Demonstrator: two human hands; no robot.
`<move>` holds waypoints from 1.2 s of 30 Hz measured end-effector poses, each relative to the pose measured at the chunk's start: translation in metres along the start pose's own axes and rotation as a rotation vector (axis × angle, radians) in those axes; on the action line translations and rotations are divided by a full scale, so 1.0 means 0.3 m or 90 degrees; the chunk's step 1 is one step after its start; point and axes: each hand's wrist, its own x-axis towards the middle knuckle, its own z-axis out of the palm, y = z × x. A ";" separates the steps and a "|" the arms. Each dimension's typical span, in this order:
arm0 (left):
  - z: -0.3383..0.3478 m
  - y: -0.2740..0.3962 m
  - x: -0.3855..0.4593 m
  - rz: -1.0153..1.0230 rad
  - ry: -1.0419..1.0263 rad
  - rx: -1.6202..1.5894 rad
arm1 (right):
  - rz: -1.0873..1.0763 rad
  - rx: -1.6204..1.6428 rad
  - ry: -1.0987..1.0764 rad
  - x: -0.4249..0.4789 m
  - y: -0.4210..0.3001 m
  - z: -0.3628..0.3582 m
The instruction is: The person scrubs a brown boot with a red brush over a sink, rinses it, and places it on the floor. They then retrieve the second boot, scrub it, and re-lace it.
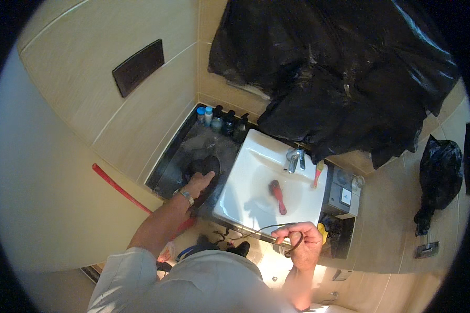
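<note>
My left hand (199,184), with a metal-banded watch on its wrist, is on a dark object (207,166) on the black countertop, left of the white washbasin (235,187). The dark object looks like a shoe, but its shape is hard to make out, and the fingers are partly hidden. In front of the basin, my right hand (303,240) pinches a thin dark cord (266,227), which loops round the fingers and trails left. A red-handled brush (278,197) lies in the basin. Another brush (318,175) with a reddish handle rests on the basin's right rim.
Several bottles (217,123) stand at the counter's back left corner. A chrome faucet (295,159) rises at the basin's back. Black plastic sheeting (337,78) hangs behind it. A grey box (338,191) stands to the right. A red tube (119,187) extends at the left.
</note>
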 end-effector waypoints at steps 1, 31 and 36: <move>0.032 0.038 -0.001 -0.030 -0.009 -0.053 | 0.002 0.007 0.006 -0.014 0.004 -0.012; 0.087 -0.143 0.051 0.064 0.368 -0.557 | 0.019 -0.326 -0.111 0.011 0.094 -0.344; -0.031 -0.115 -0.112 0.060 0.216 -0.517 | 0.058 -0.390 -0.069 -0.015 0.204 -0.207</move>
